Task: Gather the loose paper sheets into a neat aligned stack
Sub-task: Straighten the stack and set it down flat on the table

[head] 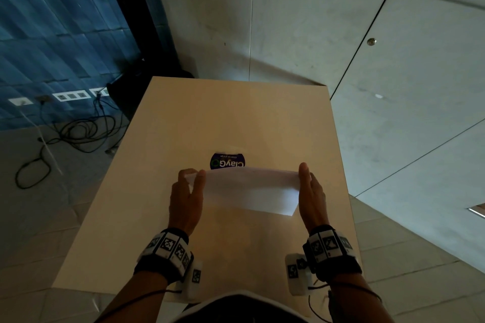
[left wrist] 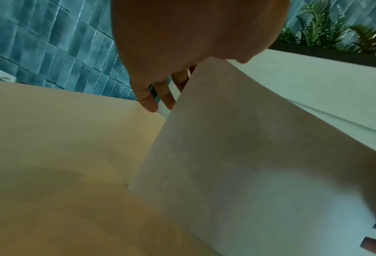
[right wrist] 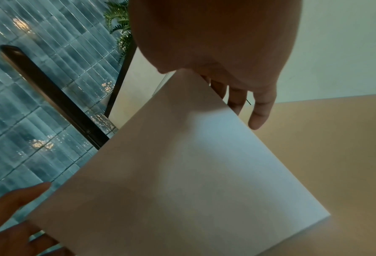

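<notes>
The paper sheets (head: 250,190) are held upright as one bundle over the near middle of the table (head: 183,118), the lower edge down at or just above the tabletop — contact cannot be confirmed from the head view. In the right wrist view the bundle's lower corner (right wrist: 327,216) appears to meet the surface, which suits a jogging move: edges are squared by being stood on a flat top.

The bundle is flanked at its short sides. The left hand (head: 186,198) is set against the left edge, thumb to the near face and fingers (left wrist: 147,97) extended behind the far face, so that edge is pinched lightly rather than clenched. The right hand (head: 311,194) is laid along the right edge in the same way, its fingers (right wrist: 259,110) straight and slightly spread behind the sheets. By such a hold the sheets are kept loose enough to slide level — a tighter clamp would likely lock any offset in place.

In the left wrist view the sheets are seen bowed, and a few top edges stand slightly apart, so alignment is judged unfinished.

Beyond the bundle a dark round sticker (head: 227,161) is fixed to the table, partly hidden by the paper's top edge.
</notes>
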A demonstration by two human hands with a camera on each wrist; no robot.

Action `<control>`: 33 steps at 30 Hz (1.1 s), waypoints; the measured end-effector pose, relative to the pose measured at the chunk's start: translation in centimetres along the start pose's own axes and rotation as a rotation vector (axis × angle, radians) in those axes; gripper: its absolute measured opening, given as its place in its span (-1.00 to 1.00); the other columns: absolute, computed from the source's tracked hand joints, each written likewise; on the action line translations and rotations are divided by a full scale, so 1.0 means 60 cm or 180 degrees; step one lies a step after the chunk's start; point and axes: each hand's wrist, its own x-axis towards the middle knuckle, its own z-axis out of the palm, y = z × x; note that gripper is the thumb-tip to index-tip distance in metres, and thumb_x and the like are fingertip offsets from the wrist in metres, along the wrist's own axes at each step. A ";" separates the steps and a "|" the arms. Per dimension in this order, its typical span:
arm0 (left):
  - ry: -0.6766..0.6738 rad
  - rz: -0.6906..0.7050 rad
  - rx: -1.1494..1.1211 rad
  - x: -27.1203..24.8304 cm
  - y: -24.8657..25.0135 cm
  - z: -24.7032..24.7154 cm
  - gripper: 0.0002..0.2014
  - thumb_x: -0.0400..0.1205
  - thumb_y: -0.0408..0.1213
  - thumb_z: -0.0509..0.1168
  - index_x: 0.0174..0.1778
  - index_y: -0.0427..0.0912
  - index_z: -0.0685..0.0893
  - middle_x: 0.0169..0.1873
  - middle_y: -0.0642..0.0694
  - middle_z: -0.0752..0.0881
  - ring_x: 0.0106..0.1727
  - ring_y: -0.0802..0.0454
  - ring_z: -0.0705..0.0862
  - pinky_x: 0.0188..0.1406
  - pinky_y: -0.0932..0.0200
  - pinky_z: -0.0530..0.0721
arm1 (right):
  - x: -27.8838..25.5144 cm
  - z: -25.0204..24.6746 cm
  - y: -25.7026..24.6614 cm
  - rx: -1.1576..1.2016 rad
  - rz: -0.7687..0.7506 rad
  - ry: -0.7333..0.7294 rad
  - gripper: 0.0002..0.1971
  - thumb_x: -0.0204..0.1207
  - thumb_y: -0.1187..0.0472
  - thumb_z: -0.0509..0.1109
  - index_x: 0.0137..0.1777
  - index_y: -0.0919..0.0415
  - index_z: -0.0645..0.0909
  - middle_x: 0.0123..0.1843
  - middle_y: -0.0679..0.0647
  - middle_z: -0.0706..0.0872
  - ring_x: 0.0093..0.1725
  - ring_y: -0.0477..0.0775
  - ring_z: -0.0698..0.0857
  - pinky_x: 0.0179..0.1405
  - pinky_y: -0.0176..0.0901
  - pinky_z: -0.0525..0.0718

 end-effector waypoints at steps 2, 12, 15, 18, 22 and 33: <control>-0.0274 0.0000 -0.0169 -0.004 -0.005 -0.006 -0.56 0.52 0.26 0.17 0.15 0.04 0.48 -0.06 0.01 0.65 0.00 -0.07 0.63 -0.14 0.13 0.56 | 0.000 -0.006 0.007 0.0103 -0.0044 -0.0259 -0.43 0.55 -0.40 0.09 0.10 0.12 0.55 -0.04 0.02 0.65 0.00 0.06 0.62 -0.09 -0.11 0.54; -0.0094 0.0370 0.0670 0.015 -0.028 -0.004 -0.75 0.65 -0.24 0.31 0.25 -0.14 0.64 0.05 -0.13 0.76 0.10 -0.10 0.71 0.04 -0.02 0.73 | 0.019 -0.015 0.051 -0.0800 -0.0413 -0.0035 -0.67 0.55 0.21 0.44 0.30 0.25 0.63 0.12 0.13 0.79 0.13 0.17 0.73 0.04 -0.15 0.60; 0.0036 0.0580 0.0609 0.013 -0.017 -0.009 -0.77 0.66 -0.28 0.31 0.21 -0.19 0.68 -0.02 -0.06 0.75 0.01 -0.02 0.71 -0.01 0.08 0.69 | 0.016 -0.017 0.046 -0.0690 -0.0553 0.0077 -0.78 0.56 0.24 0.40 0.16 0.28 0.67 -0.04 0.14 0.80 -0.06 0.16 0.73 -0.19 -0.25 0.56; 0.0055 0.0554 0.0458 0.006 -0.013 -0.007 -0.77 0.66 -0.30 0.31 0.21 -0.23 0.68 -0.03 -0.10 0.75 -0.01 -0.03 0.69 -0.01 0.13 0.65 | 0.009 -0.020 0.041 -0.0727 -0.0650 0.0079 -0.93 0.57 0.25 0.37 -0.03 0.23 0.66 -0.23 0.14 0.73 -0.31 0.03 0.59 -0.41 -0.48 0.46; -0.0038 0.0411 0.0521 0.002 -0.027 -0.004 -0.72 0.69 -0.22 0.27 0.26 -0.22 0.68 0.07 -0.20 0.77 0.08 -0.11 0.72 0.04 0.06 0.69 | 0.007 -0.013 0.050 -0.0702 -0.0563 0.0123 -0.87 0.57 0.21 0.39 0.04 0.23 0.69 -0.14 0.16 0.79 -0.15 0.16 0.72 -0.29 -0.27 0.57; -0.0819 0.0701 0.0954 0.050 0.100 -0.059 -0.50 0.70 -0.05 0.17 0.48 -0.27 0.50 0.45 -0.26 0.56 0.47 -0.21 0.53 0.49 -0.08 0.49 | 0.035 -0.087 0.034 -0.0749 -0.0449 -0.0864 -0.76 0.41 0.16 0.60 0.06 -0.07 0.75 -0.10 -0.03 0.83 -0.10 0.07 0.79 -0.06 0.00 0.79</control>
